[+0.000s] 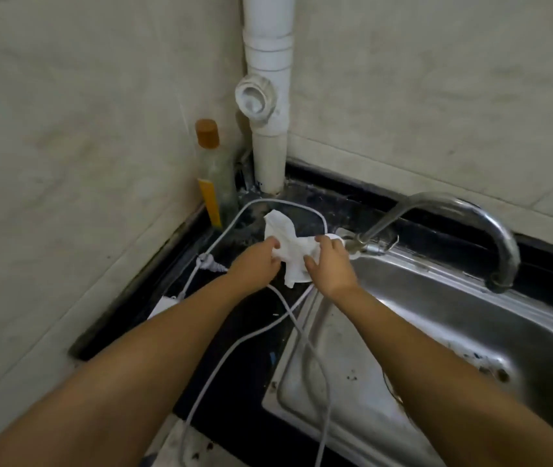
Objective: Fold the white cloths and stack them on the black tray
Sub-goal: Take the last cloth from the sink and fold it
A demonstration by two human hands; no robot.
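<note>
A crumpled white cloth (288, 246) lies on the black counter (251, 335) left of the sink, in the corner near the pipe. My left hand (256, 262) grips its left side with curled fingers. My right hand (330, 267) pinches its right side, close to the tap's base. The cloth is bunched, with one flap pointing back toward the wall and another hanging down between my hands. I see no black tray apart from the dark counter itself.
A steel sink (436, 332) with a curved tap (470, 214) fills the right. White cable (261, 335) loops across the counter and sink edge. A glass bottle (213, 173) with an orange cap stands in the corner beside a white drain pipe (268, 96). Tiled walls enclose the corner.
</note>
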